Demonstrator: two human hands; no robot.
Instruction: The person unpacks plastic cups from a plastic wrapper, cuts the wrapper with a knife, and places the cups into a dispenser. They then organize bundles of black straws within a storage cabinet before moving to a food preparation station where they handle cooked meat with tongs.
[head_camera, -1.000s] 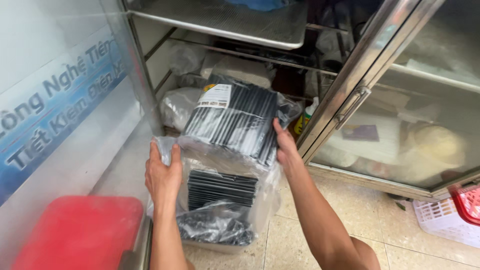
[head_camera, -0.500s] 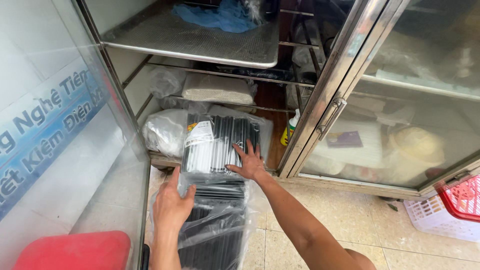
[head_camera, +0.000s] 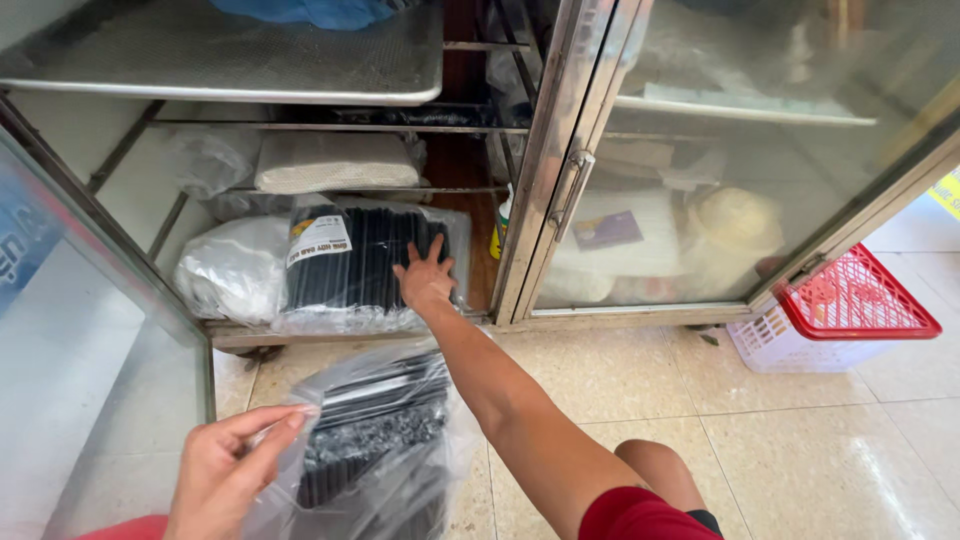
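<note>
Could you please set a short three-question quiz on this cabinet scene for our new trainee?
1. True or false: the right hand lies flat on the pack of black straws on the cabinet's bottom shelf.
2. What does the left hand pinch? A) the red-rimmed basket B) the clear plastic bag of black straws on the floor C) the cabinet door handle
3. Fill in: the red-rimmed basket stands on the tiled floor to the ____ of the glass cabinet door.

Key: 1 true; 2 B; 3 right.
</note>
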